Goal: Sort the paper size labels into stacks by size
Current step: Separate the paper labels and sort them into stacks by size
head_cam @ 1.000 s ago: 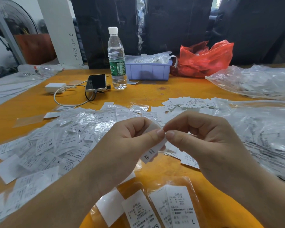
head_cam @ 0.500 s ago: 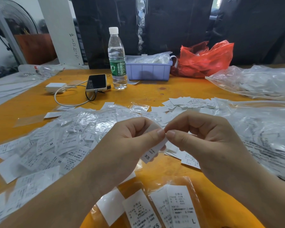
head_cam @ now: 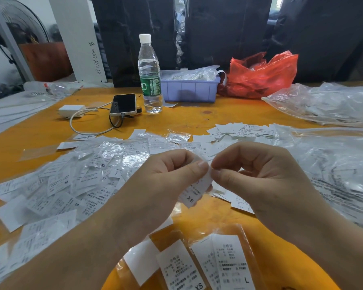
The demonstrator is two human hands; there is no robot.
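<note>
**XS label pinched between both hands**

The left hand (head_cam: 166, 181) and the right hand (head_cam: 260, 176) meet above the orange table (head_cam: 218, 118), fingers curled. Each pinches the upper end of one XS label (head_cam: 194, 192) between thumb and forefinger (its printed end hangs down below the left thumb). A loose pile of labels (head_cam: 76, 181) covers the table to the left. Nearest the camera lie a bagged XS label (head_cam: 179, 266) and, just right of it, a bagged L label (head_cam: 232, 262). A water bottle (head_cam: 149, 76) stands upright at the far side
</note>
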